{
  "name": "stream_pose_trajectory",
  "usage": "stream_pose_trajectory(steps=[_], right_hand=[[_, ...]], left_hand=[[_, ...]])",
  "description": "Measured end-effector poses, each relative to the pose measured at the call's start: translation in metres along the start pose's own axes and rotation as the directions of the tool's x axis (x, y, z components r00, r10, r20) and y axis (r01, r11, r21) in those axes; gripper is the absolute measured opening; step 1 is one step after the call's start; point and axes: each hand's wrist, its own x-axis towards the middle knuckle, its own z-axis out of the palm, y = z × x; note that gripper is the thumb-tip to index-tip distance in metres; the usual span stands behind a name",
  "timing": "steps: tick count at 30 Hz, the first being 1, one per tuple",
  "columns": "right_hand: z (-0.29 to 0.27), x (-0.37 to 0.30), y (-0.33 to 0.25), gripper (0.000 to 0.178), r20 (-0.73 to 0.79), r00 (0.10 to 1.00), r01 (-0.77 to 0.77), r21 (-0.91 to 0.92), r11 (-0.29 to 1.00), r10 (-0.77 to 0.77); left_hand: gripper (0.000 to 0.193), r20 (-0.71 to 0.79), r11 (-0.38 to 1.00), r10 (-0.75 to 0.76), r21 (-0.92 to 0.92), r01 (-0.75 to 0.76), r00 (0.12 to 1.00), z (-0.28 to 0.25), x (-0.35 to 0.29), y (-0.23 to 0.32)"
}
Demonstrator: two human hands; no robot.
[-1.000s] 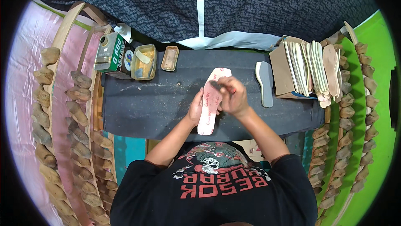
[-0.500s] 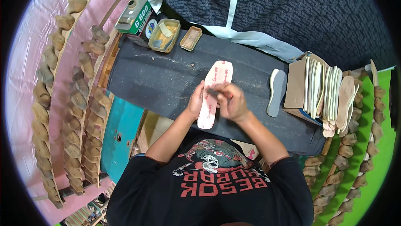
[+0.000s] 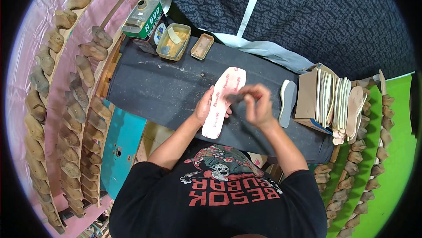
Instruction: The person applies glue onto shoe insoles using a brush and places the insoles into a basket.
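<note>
My left hand (image 3: 204, 106) holds a pale shoe insole (image 3: 223, 101), printed all over in red, above the dark-covered worktable. Its fingers reach underneath, and some tips show at the insole's right edge. Over that right edge, my right hand (image 3: 260, 108) is closed in a pinch on a small dark piece (image 3: 236, 98). Motion blurs this piece, so its kind is unclear. To the right, a pair of grey-topped, white-edged insoles (image 3: 288, 101) lies overlapped on the table.
A cardboard box (image 3: 307, 95) of upright insoles (image 3: 325, 99) stands at the table's right end. On the far left are a green-and-white tin (image 3: 140, 20), a yellowish tub (image 3: 171, 56) and a small shallow tray (image 3: 202, 46). Racks of wooden shoe lasts (image 3: 37, 148) flank both sides.
My right hand has moved right, away from the insole's middle. The insole has shifted slightly down and left in the picture, and the whole view has tilted a little.
</note>
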Motion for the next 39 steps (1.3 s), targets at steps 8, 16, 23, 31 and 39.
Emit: stream_pose_trajectory(steps=[8, 16, 23, 31, 39], right_hand=[[0.012, 0.046, 0.003, 0.029, -0.003, 0.993, 0.115, -0.309, 0.944, -0.122], [0.065, 0.06, 0.017, 0.026, 0.123, 0.992, 0.022, -0.267, 0.963, 0.012], [0.097, 0.162, 0.106, 0.018, -0.188, 0.974, -0.162, -0.214, 0.963, 0.122], [0.133, 0.189, 0.153, 0.016, 0.015, 0.979, -0.181, -0.398, 0.899, 0.204], [0.129, 0.193, 0.165, 0.019, 0.206, 0.951, -0.101, -0.493, 0.864, 0.228]], left_hand=[[0.071, 0.092, 0.998, -0.062, 0.031, 0.059, 0.994, -0.031, 0.006, 0.025], [0.07, 0.019, 0.992, -0.12, 0.046, 0.119, 0.993, -0.087, 0.002, 0.05], [0.065, -0.106, 0.991, -0.107, -0.086, 0.098, 0.989, -0.123, 0.009, 0.069], [0.062, -0.218, 0.988, -0.141, -0.09, 0.124, 0.966, -0.152, 0.017, 0.078], [0.061, -0.189, 0.977, -0.187, -0.138, 0.162, 0.964, -0.153, 0.035, 0.08]])
